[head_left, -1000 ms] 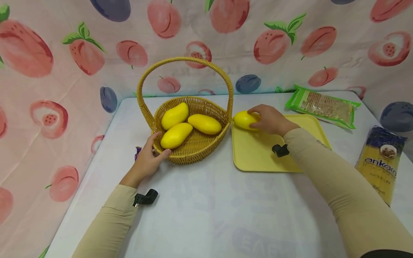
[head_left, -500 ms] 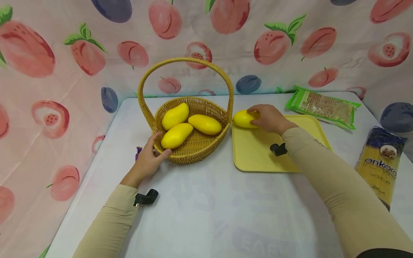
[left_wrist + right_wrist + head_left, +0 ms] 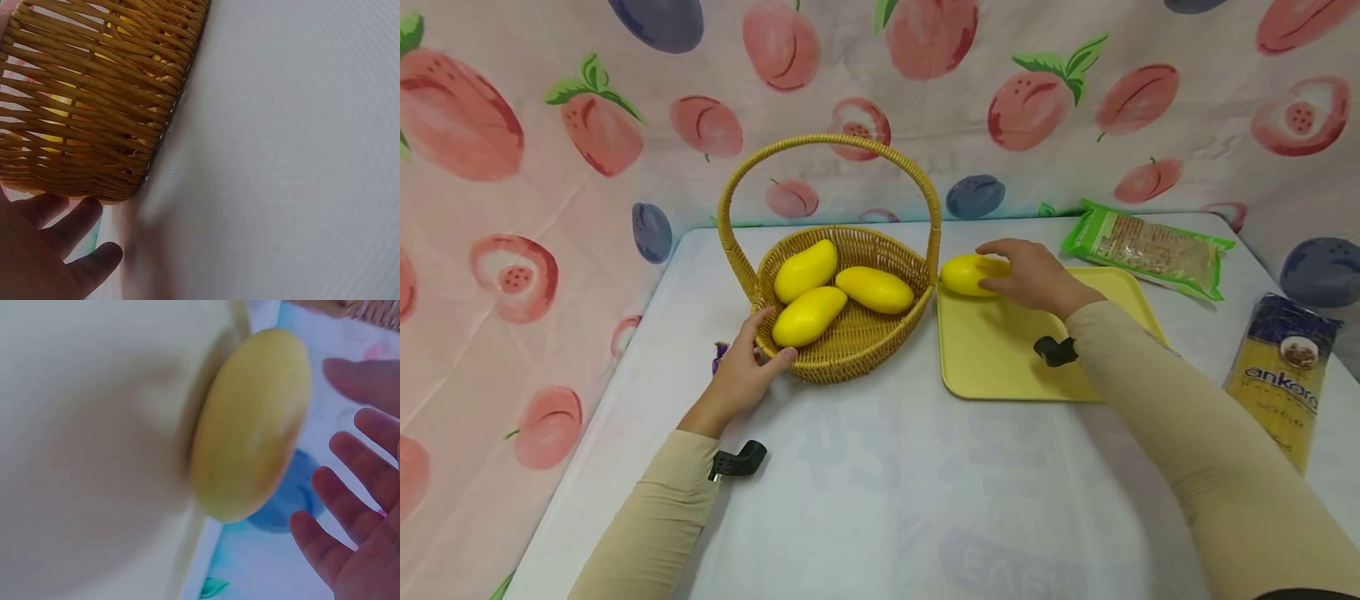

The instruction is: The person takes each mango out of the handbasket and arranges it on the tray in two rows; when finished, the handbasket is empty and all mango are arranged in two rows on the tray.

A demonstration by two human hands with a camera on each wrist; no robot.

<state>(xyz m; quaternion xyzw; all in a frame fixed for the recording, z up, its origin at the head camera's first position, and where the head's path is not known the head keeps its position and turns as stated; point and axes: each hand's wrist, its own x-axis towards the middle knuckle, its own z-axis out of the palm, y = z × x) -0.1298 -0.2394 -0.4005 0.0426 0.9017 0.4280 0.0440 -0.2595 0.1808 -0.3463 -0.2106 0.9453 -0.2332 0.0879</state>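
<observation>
A yellow woven basket [image 3: 850, 367] with a tall hoop handle holds three yellow mangoes, one mango [image 3: 809, 317] near its left rim. My left hand [image 3: 737, 371] rests against the basket's near-left corner, thumb and fingers spread along the outer wall; the left wrist view shows its fingers [image 3: 75, 225] loosely extended beside the weave. Another mango [image 3: 966, 275] lies at the far-left corner of a yellow tray [image 3: 1000, 367]. Around this mango's right end hovers my right hand [image 3: 1033, 275]. In the right wrist view its spread fingers [image 3: 362, 462] stand apart from the mango [image 3: 253, 425].
Behind the tray lies a green-edged clear food packet [image 3: 1150, 248]. A blue and yellow pasta packet [image 3: 1281, 379] is at the right. A small purple wrapped item [image 3: 720, 354] sits left of the basket. Fruit-print cloth [image 3: 850, 75] hangs behind the white table [image 3: 865, 500].
My right hand has eased slightly to the right, and more of the tray's mango shows. My left hand and the basket stay where they were.
</observation>
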